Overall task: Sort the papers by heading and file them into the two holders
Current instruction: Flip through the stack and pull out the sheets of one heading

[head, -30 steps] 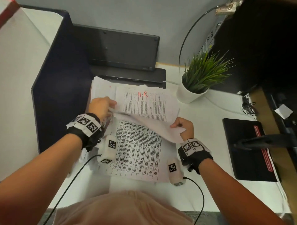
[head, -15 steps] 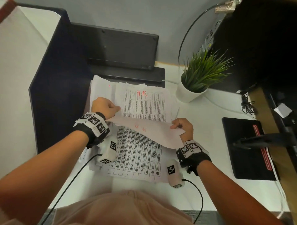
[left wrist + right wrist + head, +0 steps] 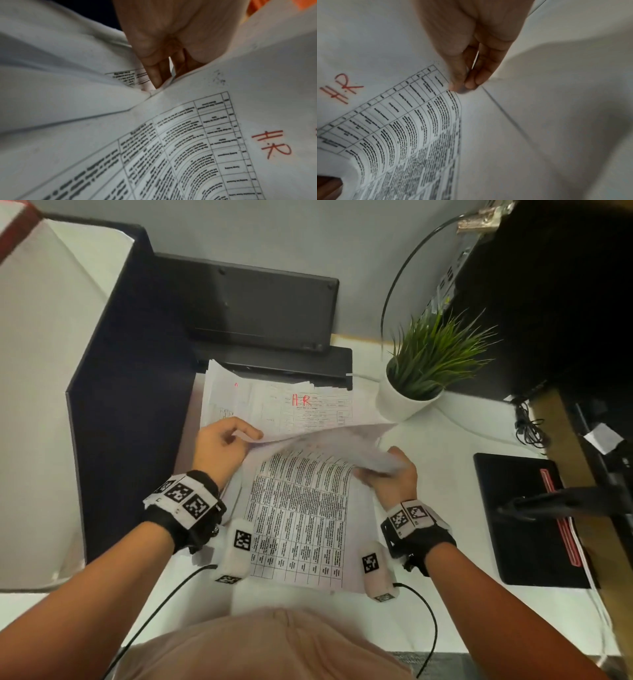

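Observation:
Both hands hold one sheet (image 3: 322, 445) raised over the near stack (image 3: 301, 522) of printed tables. My left hand (image 3: 246, 440) pinches its left edge, and my right hand (image 3: 376, 470) pinches its right edge. From the head view only the sheet's blank back shows. Underneath, its printed face carries a red "H.R" heading (image 3: 271, 143) beside my left hand (image 3: 159, 81). The same heading (image 3: 340, 88) appears near my right hand (image 3: 464, 85). A farther pile (image 3: 308, 405), topped by another red "H.R" page, lies against the black holders (image 3: 260, 306).
A tall dark panel (image 3: 120, 378) walls the left side. A potted plant (image 3: 414, 392) stands just right of the far pile. A black pad with a red pen (image 3: 534, 522) lies at the right, under a dark arm. Cables trail from both wrists.
The sheet has risen and swung away from me, its far corner now reaching toward the plant pot. Both hands keep their pinch and have barely shifted.

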{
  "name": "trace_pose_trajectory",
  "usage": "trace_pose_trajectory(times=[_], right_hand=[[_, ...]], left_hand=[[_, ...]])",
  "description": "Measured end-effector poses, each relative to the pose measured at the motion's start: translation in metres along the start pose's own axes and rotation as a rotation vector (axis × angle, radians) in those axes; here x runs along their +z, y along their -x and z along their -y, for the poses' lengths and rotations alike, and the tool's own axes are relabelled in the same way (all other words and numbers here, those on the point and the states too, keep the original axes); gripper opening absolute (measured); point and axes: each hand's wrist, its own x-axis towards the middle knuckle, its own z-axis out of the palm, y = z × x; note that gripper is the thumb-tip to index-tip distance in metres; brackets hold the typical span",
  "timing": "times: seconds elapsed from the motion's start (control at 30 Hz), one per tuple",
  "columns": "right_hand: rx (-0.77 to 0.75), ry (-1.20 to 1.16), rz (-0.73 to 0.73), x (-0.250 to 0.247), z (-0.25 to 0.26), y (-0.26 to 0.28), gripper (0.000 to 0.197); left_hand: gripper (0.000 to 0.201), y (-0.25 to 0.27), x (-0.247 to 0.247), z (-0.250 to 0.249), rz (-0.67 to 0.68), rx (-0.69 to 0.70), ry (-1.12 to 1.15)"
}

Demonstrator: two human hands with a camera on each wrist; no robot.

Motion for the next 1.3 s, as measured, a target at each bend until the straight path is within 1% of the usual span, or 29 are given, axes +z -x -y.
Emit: trace_pose_trajectory(times=[0.07, 0.1, 0.13, 0.17, 0.2, 0.27, 0.3, 0.33, 0.37, 0.4, 0.43, 0.47, 0.5, 0.57, 0.63, 0.7, 0.73, 0.77, 0.8, 0.87, 0.9, 0.97, 1.03, 1.1, 1.17, 1.23, 1.3], right_hand=[[0.007, -0.067, -0.001, -0.001, 0.000, 0.002, 0.056], [0.005, -0.090, -0.001, -0.001, 0.001, 0.002, 0.066], [0.011, -0.099, 0.010, -0.001, 0.001, 0.001, 0.071], [0.037, -0.100, 0.025, -0.002, 0.002, 0.001, 0.072], [0.058, -0.067, 0.028, -0.002, 0.002, -0.001, 0.065], [0.049, 0.089, 0.032, -0.001, 0.003, 0.000, 0.036], [0.042, 0.106, 0.047, -0.001, 0.003, 0.001, 0.021], [0.037, 0.048, 0.068, -0.001, 0.004, 0.002, 0.007], [0.045, -0.060, 0.075, -0.001, 0.005, 0.003, 0.015], [0.102, -0.220, 0.071, -0.001, 0.005, 0.003, 0.027], [0.181, -0.372, 0.070, -0.002, 0.005, 0.002, 0.034], [0.234, -0.433, 0.069, -0.003, 0.003, 0.001, 0.038], [0.254, -0.438, 0.073, -0.003, 0.003, 0.001, 0.043], [0.238, -0.414, 0.066, -0.004, -0.001, -0.001, 0.048], [0.194, -0.381, 0.055, -0.003, 0.000, 0.001, 0.040], [0.120, -0.263, 0.048, -0.004, -0.002, 0.003, 0.036], [0.097, -0.236, 0.048, -0.004, -0.002, 0.003, 0.035], [0.112, -0.251, 0.047, -0.004, -0.002, 0.004, 0.035], [0.154, -0.307, 0.043, -0.004, -0.001, 0.003, 0.033], [0.302, -0.460, 0.043, -0.003, 0.003, 0.003, 0.032], [0.359, -0.529, 0.050, -0.002, 0.005, 0.003, 0.035], [0.402, -0.594, 0.058, -0.002, 0.007, 0.004, 0.039], [0.381, -0.621, 0.063, -0.003, 0.009, 0.005, 0.043], [0.371, -0.663, 0.073, -0.003, 0.009, 0.005, 0.049], [0.332, -0.652, 0.066, -0.003, 0.008, 0.003, 0.051], [0.287, -0.596, 0.041, -0.002, 0.003, -0.002, 0.053], [0.239, -0.523, 0.029, -0.003, -0.001, -0.003, 0.052]], left_hand=[[0.033, 0.002, -0.002, -0.001, 0.019, 0.015, 0.029], [0.036, 0.003, -0.004, -0.003, 0.034, 0.027, 0.028], [0.038, 0.003, -0.005, -0.003, 0.057, 0.041, 0.025], [0.038, 0.003, -0.006, -0.004, 0.085, 0.049, 0.028], [0.038, 0.002, -0.007, -0.004, 0.117, 0.051, 0.033], [0.037, -0.003, -0.010, -0.005, 0.172, 0.025, 0.044], [0.036, -0.007, -0.011, -0.004, 0.182, -0.005, 0.044], [0.034, -0.013, -0.013, -0.003, 0.174, -0.045, 0.042], [0.031, -0.018, -0.015, -0.003, 0.154, -0.089, 0.036], [0.028, -0.023, -0.016, -0.002, 0.137, -0.129, 0.030], [0.024, -0.027, -0.017, -0.001, 0.125, -0.167, 0.024], [0.018, -0.030, -0.017, -0.001, 0.118, -0.208, 0.009], [0.015, -0.033, -0.017, -0.001, 0.111, -0.251, -0.028], [0.011, -0.038, -0.016, -0.002, 0.114, -0.305, -0.173], [0.014, -0.039, -0.014, -0.005, 0.144, -0.329, -0.295], [0.023, -0.038, -0.010, -0.008, 0.153, -0.348, -0.343], [0.025, -0.037, -0.007, -0.009, 0.151, -0.341, -0.376], [0.024, -0.036, -0.005, -0.010, 0.149, -0.322, -0.420], [0.021, -0.035, -0.002, -0.011, 0.142, -0.294, -0.458], [0.009, -0.033, 0.003, -0.013, 0.124, -0.236, -0.500], [0.010, -0.032, 0.005, -0.013, 0.115, -0.210, -0.512], [0.012, -0.031, 0.005, -0.011, 0.102, -0.177, -0.523], [0.015, -0.030, 0.004, -0.011, 0.113, -0.163, -0.534], [0.016, -0.031, 0.003, -0.010, 0.169, -0.139, -0.578], [0.015, -0.030, 0.003, -0.008, 0.183, -0.089, -0.574], [0.012, -0.023, 0.005, -0.006, 0.108, 0.014, -0.504], [0.015, -0.014, 0.006, -0.005, 0.016, 0.145, -0.437]])
